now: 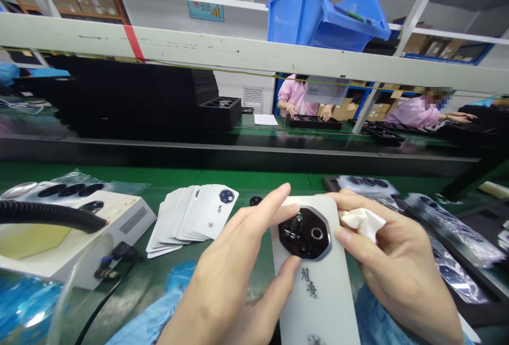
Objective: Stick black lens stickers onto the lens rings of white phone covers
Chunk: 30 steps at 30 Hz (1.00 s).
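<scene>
White phone panel (334,297) | dark octagonal camera section (304,232), lettering (309,283) below | camera end uppermost | crumpled white cloth (363,222), just right

Fanned panels (191,218) lie on the counter (284,180), left of the held panel (328,302). Wrapped parts (457,228) lie in a tray (477,313), right.

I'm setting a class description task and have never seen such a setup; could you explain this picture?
These are a person's bare hands, seen from a camera worn on their head, looking forward and down. The right hand holds a white phone panel and a crumpled white wipe. The left hand frames the panel's black camera plate between thumb and fingers. On the green bench, to the left, lie a fan of white panels and a white boxy device with a black hose by it; plastic-wrapped parts lie at the right.
</scene>
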### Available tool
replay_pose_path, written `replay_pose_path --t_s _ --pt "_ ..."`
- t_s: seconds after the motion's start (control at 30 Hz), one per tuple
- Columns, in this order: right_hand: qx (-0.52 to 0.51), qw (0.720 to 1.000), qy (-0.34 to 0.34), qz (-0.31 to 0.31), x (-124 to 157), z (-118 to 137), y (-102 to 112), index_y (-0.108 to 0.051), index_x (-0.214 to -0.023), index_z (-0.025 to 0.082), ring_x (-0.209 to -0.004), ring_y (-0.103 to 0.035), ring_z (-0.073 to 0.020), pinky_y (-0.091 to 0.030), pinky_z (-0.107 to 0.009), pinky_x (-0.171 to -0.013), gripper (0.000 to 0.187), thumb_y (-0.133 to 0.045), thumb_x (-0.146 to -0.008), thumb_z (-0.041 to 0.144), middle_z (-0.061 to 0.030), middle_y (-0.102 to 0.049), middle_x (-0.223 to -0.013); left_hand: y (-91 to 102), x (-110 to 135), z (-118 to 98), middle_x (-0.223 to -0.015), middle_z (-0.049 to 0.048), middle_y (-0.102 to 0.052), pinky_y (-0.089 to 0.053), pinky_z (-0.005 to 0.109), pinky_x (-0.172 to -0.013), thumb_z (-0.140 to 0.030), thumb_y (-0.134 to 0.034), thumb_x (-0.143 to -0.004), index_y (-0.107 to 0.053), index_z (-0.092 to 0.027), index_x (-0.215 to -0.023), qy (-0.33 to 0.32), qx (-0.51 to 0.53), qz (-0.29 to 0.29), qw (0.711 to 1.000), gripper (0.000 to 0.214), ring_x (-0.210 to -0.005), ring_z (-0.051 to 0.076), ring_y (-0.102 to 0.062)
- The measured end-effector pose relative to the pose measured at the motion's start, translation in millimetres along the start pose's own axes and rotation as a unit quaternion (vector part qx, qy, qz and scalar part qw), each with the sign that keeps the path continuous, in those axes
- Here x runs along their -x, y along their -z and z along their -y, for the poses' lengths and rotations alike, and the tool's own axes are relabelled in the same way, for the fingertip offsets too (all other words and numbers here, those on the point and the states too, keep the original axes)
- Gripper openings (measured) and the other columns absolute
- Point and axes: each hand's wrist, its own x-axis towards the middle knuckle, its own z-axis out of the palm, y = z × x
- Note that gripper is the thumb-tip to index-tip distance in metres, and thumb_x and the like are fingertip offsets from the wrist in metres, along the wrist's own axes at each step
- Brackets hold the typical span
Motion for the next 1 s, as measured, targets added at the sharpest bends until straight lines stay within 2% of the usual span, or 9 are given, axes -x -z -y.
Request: replay_pose_path --t_s 0.17,0.43,0.63,0.83,1.0 --pt "0.013 1.0 0.014 -0.008 -1 0 0 -0.061 -0.122 0.04 -0.092 -0.065 -0.0149 -0.033 -0.035 -0.107 0.032 -0.06 -0.091 0.03 0.0071 -0.068 -0.114 -2.1 1 -1 -0.117 0.0002 -0.067 -0.047 0.024 -0.099 -0.009 -0.061 -0.082 -0.036 -0.024 -0.14 0.004 -0.007 -0.011 1.0 0.065 -0.111 0.015 -0.061" --pt "0.018 1.0 0.017 -0.008 -3 0 0 -0.061 -0.121 0.04 -0.092 -0.065 -0.0142 -0.038 -0.032 -0.103 0.032 -0.061 -0.091 0.03 0.0071 -0.069 -0.113 -2.9 3 -1 -0.118 0.0001 -0.067 -0.048 0.023 -0.097 -0.009 -0.061 -0.081 -0.036 -0.024 -0.141 0.008 -0.016 -0.012 1.0 0.067 -0.11 0.015 -0.062" --pt "0.006 1.0 0.008 -0.014 -1 0 1 -0.061 -0.123 0.038 -0.092 -0.065 -0.0162 -0.037 -0.036 -0.105 0.033 -0.061 -0.091 0.03 0.0043 -0.069 -0.113 -3.1 2 0 -0.118 0.0027 -0.067 -0.052 0.029 -0.094 -0.01 -0.061 -0.081 -0.035 -0.025 -0.141 0.01 -0.028 -0.007 1.0 0.066 -0.109 0.019 -0.064" --pt "0.003 1.0 -0.01 -0.023 0 -1 1 -0.061 -0.123 0.038 -0.092 -0.065 -0.0185 -0.045 -0.036 -0.095 0.034 -0.062 -0.09 0.03 0.0025 -0.068 -0.114 -6.1 2 -3 -0.116 0.0033 -0.068 -0.051 0.031 -0.094 -0.011 -0.06 -0.081 -0.037 -0.026 -0.14 0.031 -0.018 -0.018 0.999 0.065 -0.111 0.021 -0.062" --pt "-0.039 0.999 -0.017 -0.024 -1 -2 0 -0.061 -0.123 0.034 -0.091 -0.066 -0.0197 -0.052 -0.03 -0.077 0.034 -0.061 -0.09 0.03 -0.0006 -0.069 -0.111 -11.0 3 -3 -0.116 0.004 -0.067 -0.049 0.036 -0.098 -0.012 -0.06 -0.081 -0.04 -0.027 -0.139 0.056 0.011 -0.03 0.998 0.063 -0.112 0.022 -0.061"
